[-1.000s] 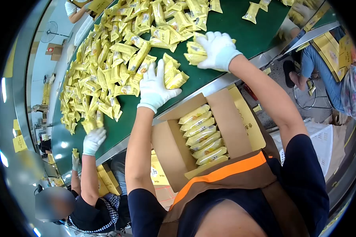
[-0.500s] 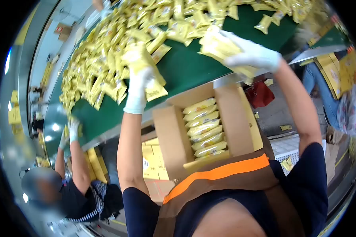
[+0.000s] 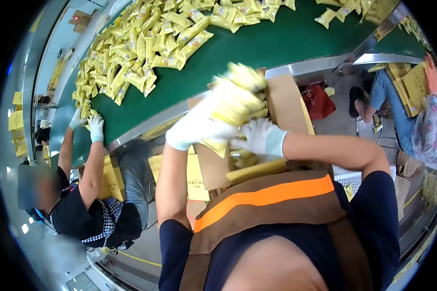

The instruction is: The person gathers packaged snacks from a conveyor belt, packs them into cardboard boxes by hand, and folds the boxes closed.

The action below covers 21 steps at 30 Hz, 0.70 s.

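A bunch of yellow packets (image 3: 240, 94) is clutched by the blurred left hand (image 3: 206, 116) over the open cardboard box (image 3: 289, 104). The right hand (image 3: 262, 137) is held low by the box's near edge; its grip cannot be told. The bunch has just been brought from the green belt (image 3: 252, 46), so box work seems under way. Other packets (image 3: 131, 53) are heaped toward its far edge.

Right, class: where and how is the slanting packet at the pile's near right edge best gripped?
Probably grip the packet across its plump middle, from the near right: its long side faces bare green belt there, while another packet lies along its far side and its ends look flat.
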Each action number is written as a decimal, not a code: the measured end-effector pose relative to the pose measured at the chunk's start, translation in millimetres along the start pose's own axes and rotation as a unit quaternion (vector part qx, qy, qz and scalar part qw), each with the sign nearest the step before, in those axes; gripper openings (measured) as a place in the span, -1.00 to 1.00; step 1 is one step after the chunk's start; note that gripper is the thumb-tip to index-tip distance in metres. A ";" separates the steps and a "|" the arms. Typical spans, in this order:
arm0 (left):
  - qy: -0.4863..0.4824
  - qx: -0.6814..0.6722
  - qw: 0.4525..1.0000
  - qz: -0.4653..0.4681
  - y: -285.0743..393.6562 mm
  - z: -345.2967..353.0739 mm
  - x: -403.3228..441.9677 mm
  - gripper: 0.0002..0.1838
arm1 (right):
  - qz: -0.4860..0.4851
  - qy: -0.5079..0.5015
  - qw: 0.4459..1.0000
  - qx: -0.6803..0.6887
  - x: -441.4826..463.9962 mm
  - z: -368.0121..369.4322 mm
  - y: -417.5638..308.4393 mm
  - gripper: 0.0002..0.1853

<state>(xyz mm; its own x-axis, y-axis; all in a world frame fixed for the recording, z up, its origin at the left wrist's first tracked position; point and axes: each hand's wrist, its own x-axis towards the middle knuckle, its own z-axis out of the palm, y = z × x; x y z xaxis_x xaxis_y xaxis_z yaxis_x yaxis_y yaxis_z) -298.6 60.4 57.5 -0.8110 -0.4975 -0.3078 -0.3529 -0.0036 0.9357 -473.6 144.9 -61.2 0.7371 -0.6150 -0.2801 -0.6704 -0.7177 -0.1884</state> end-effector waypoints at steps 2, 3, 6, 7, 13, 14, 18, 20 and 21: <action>0.023 0.422 0.906 -0.029 -10.9 16.3 25.4 0.03 | -0.079 0.057 0.987 0.125 -8.1 18.5 6.1 -0.35; 0.032 0.484 0.874 -0.015 -26.7 22.8 38.5 0.02 | -0.078 0.021 0.991 0.104 -19.5 -8.3 -1.8 -0.32; 0.047 0.572 0.819 0.000 -51.5 38.3 65.7 0.03 | -0.055 0.034 0.995 0.072 -37.0 -26.9 -14.2 -0.21; 0.054 0.585 0.809 0.000 -56.7 44.8 70.4 0.04 | -0.058 0.059 0.994 0.070 -42.6 -23.1 -13.2 -0.20; 0.088 0.584 0.807 -0.014 -91.7 65.6 74.6 -0.02 | -0.111 -0.070 0.991 0.039 -48.7 -61.5 -4.1 -0.77; 0.096 0.592 0.800 -0.014 -90.4 68.6 72.9 -0.02 | -0.131 -0.099 0.982 0.088 -44.2 -56.7 3.4 -0.76; 0.136 0.635 0.755 0.089 -81.0 66.1 67.9 -0.20 | -0.192 -0.209 0.915 0.287 -21.4 -66.6 49.8 -0.65; 0.162 0.575 0.771 0.221 -55.0 41.1 56.9 -0.40 | -0.189 -0.167 0.873 0.417 -16.7 -122.3 88.4 -0.62; 0.196 0.533 0.809 0.152 -22.9 21.0 50.2 -0.44 | -0.200 -0.078 0.827 0.519 -12.0 -150.9 109.5 -0.66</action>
<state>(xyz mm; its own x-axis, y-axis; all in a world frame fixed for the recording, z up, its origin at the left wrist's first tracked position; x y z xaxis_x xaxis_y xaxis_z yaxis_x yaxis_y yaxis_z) -341.1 53.7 16.9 -0.7995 -0.5724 0.1823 -0.5359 0.8167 0.2141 -543.0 24.4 63.6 0.9521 -0.2884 -0.1016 -0.1461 -0.1372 -0.9797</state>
